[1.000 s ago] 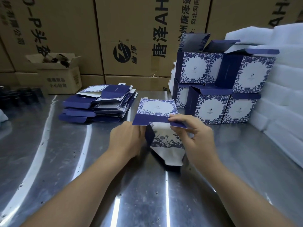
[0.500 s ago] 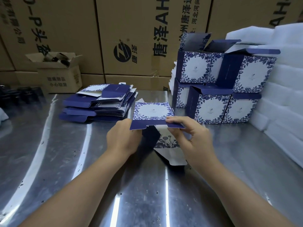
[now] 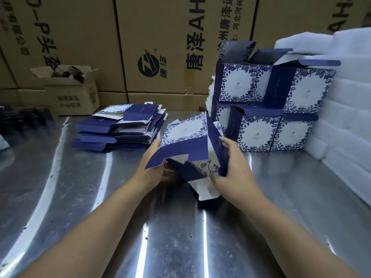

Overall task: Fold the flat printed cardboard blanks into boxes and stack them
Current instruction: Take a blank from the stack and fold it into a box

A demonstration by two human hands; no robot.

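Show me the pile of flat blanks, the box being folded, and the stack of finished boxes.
pile of flat blanks [image 3: 138, 114]: head view, navy panel of the top blank.
box being folded [image 3: 185, 130]: head view, white floral panel facing up.
stack of finished boxes [image 3: 257, 133]: head view, front face of a lower box.

Table [image 3: 60, 197] polished metal, glossy, scuffed. Blanks [image 3: 120, 131] and folded boxes [image 3: 259, 133] printed card, smooth. Far cartons [image 3: 160, 37] matt brown corrugated cardboard; right foam sheets [image 3: 349, 117] soft white.
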